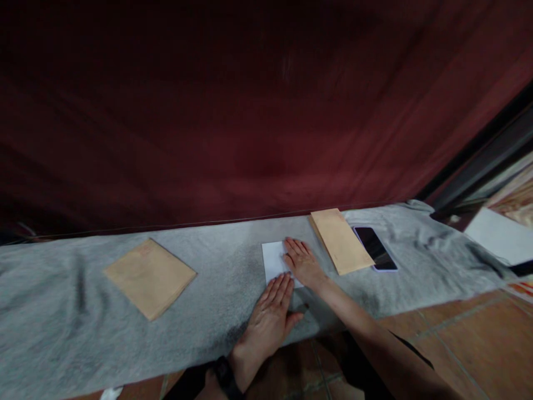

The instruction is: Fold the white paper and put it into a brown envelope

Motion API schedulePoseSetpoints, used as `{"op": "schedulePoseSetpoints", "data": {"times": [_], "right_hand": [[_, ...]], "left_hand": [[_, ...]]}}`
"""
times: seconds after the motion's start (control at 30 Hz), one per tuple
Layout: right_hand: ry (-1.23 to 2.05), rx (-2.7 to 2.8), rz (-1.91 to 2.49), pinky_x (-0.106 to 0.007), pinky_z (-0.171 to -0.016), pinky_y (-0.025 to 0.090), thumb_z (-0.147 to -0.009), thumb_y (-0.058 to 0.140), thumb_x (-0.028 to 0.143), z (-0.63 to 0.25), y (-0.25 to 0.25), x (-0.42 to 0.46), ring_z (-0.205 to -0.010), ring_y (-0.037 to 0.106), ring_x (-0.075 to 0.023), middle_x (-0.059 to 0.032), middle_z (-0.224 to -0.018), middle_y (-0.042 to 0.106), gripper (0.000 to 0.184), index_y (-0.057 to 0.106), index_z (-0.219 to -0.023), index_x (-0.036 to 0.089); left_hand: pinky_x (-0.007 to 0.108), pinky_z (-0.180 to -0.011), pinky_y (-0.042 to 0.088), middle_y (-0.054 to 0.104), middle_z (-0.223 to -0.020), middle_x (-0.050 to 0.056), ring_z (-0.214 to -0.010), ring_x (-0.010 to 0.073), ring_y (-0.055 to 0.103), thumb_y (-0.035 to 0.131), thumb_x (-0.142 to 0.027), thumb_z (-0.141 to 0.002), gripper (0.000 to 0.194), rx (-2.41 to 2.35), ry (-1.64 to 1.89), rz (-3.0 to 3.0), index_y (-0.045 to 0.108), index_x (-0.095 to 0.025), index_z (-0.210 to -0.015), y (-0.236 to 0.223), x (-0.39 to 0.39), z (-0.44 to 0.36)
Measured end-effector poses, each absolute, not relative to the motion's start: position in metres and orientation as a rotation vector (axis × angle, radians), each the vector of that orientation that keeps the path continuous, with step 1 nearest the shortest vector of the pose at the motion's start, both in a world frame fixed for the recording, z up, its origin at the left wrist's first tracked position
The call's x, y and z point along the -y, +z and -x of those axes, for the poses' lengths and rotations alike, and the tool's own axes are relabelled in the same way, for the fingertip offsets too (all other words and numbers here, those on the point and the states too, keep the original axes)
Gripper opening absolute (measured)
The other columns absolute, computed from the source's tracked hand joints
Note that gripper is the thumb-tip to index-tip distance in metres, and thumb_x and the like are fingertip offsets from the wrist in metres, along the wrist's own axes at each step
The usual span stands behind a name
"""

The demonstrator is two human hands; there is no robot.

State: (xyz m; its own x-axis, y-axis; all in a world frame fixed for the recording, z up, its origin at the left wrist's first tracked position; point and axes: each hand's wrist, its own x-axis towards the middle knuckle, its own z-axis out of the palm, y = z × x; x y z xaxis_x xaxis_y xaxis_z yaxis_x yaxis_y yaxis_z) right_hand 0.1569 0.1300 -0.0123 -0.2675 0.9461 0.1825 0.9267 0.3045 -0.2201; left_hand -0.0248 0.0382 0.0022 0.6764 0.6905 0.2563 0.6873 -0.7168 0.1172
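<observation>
A white piece of paper (273, 256) lies flat on the grey cloth (225, 250), partly covered by my hands. My left hand (270, 311) rests with outstretched fingers on its lower edge, thumb out to the side. On the paper's right side lies my right hand (303, 262), fingers flat and extended. Just right of that hand is a tan envelope (342, 240), which overlaps a dark-screened phone (377, 248) in a light purple case. Farther left sits a stack of tan envelopes (150, 278), turned at an angle.
A dark red panel (258, 122) rises along the cloth's far edge. Brown floor tiles (470, 339) show in front. At the far right is a white sheet (502, 236) beside a dark frame. A small white scrap (111, 393) lies at the bottom left.
</observation>
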Motion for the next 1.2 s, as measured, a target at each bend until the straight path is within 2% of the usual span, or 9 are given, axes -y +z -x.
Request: {"op": "schedulePoseSetpoints", "data": {"times": [0.13,0.23,0.5,0.67,0.8,1.03,1.1,1.2], "right_hand": [[0.063,2.279,1.750,-0.048,-0.121,0.027,-0.105,0.033,0.037,-0.164,-0.015,-0.124,-0.148,0.033,-0.0273,-0.0116,-0.159,0.037,0.055,0.039,-0.153,0.011],[0.049,2.250,1.801,-0.048,-0.121,0.026,-0.105,0.033,0.037,-0.168,-0.016,-0.120,-0.148,0.032,-0.0284,-0.0136,-0.159,0.036,0.056,0.038,-0.153,0.008],[0.114,2.236,1.798,-0.050,-0.120,0.027,-0.105,0.033,0.034,-0.174,-0.015,-0.114,-0.148,0.033,-0.0281,-0.0134,-0.159,0.038,0.053,0.042,-0.151,0.010],[0.234,2.188,1.738,-0.051,-0.118,0.031,-0.105,0.032,0.030,-0.177,-0.016,-0.114,-0.145,0.039,-0.0261,-0.0123,-0.155,0.044,0.047,0.051,-0.145,0.014],[0.278,2.124,1.709,-0.051,-0.117,0.034,-0.105,0.033,0.029,-0.179,-0.018,-0.116,-0.142,0.044,-0.0247,-0.0125,-0.150,0.051,0.043,0.059,-0.138,0.017],[0.306,2.047,1.631,-0.052,-0.116,0.036,-0.104,0.036,0.028,-0.180,-0.018,-0.116,-0.138,0.049,-0.0242,-0.0134,-0.145,0.057,0.040,0.062,-0.133,0.017],[0.318,2.027,1.612,-0.052,-0.116,0.037,-0.104,0.036,0.029,-0.180,-0.018,-0.116,-0.136,0.050,-0.0239,-0.0132,-0.143,0.059,0.041,0.063,-0.133,0.017],[0.313,1.975,1.603,-0.049,-0.115,0.039,-0.104,0.035,0.030,-0.178,-0.017,-0.115,-0.134,0.053,-0.0233,-0.0130,-0.140,0.061,0.042,0.061,-0.134,0.016]], "left_hand": [[0.046,-0.114,0.044,0.041,-0.156,0.021,-0.146,0.0301,0.038,0.050,-0.050,-0.096,0.069,-1.313,0.486,-2.832,0.039,-0.006,-0.149,-0.006,-0.041,0.026],[0.046,-0.114,0.044,0.044,-0.154,0.022,-0.145,0.0309,0.039,0.050,-0.044,-0.097,0.063,-1.400,0.489,-2.795,0.043,-0.005,-0.146,-0.011,-0.047,0.027],[0.045,-0.108,0.049,0.055,-0.145,0.022,-0.136,0.0310,0.052,0.045,-0.028,-0.098,0.046,-1.482,0.389,-2.711,0.056,-0.006,-0.136,0.001,-0.062,0.026],[0.044,-0.106,0.050,0.060,-0.140,0.020,-0.131,0.0302,0.056,0.047,-0.024,-0.098,0.039,-1.513,0.290,-2.728,0.061,-0.009,-0.131,0.010,-0.065,0.022],[0.043,-0.103,0.052,0.062,-0.138,0.022,-0.130,0.0316,0.058,0.045,-0.020,-0.099,0.036,-1.496,0.142,-2.782,0.063,-0.006,-0.128,0.016,-0.065,0.021],[0.041,-0.100,0.054,0.065,-0.133,0.019,-0.125,0.0288,0.061,0.045,-0.001,-0.090,0.039,-1.489,0.129,-2.756,0.065,-0.011,-0.121,0.030,-0.063,0.019],[0.039,-0.096,0.055,0.068,-0.127,0.018,-0.118,0.0274,0.065,0.045,-0.003,-0.091,0.033,-1.527,0.197,-2.688,0.067,-0.012,-0.113,0.032,-0.062,0.018],[0.033,-0.078,0.056,0.074,-0.106,0.013,-0.094,0.0240,0.072,0.044,-0.012,-0.095,0.024,-1.638,0.273,-2.508,0.067,-0.016,-0.102,0.036,-0.063,0.018]]}}
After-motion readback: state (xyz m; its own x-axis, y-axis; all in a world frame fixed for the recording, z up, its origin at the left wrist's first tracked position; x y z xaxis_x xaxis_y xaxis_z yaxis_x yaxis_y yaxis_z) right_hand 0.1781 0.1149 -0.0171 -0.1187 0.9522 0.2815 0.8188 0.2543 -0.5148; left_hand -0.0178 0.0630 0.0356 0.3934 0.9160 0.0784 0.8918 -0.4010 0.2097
